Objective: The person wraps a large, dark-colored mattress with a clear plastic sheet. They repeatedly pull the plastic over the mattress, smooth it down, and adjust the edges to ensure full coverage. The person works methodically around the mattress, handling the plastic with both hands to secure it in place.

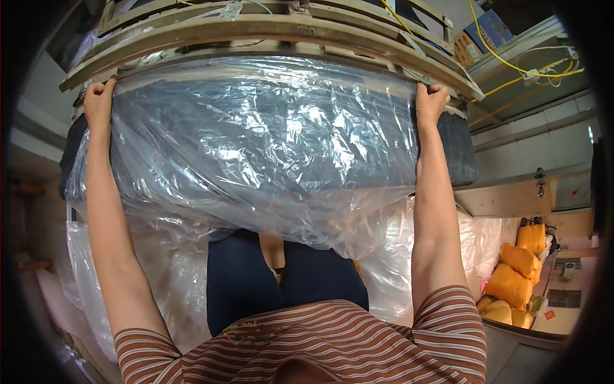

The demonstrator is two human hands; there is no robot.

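Note:
A wide sheet of clear plastic film (268, 141) is stretched between my two hands, its far edge running just below a long wooden bar. My left hand (99, 102) is closed on the film's far left corner. At the far right, my right hand (432, 102) pinches the opposite side with curled fingers. Under the shiny film lies a dark grey padded bundle (459, 150), whose ends stick out past both wrists. The film's near part hangs in loose folds over my lap.
Wooden slats and bars (281, 29) cross the far side, close beyond my hands. Yellow cables (495, 51) and a blue box (489, 32) are at the far right. Several orange bundles (511, 275) are stacked at the right. More crumpled film (182, 269) lies around my legs.

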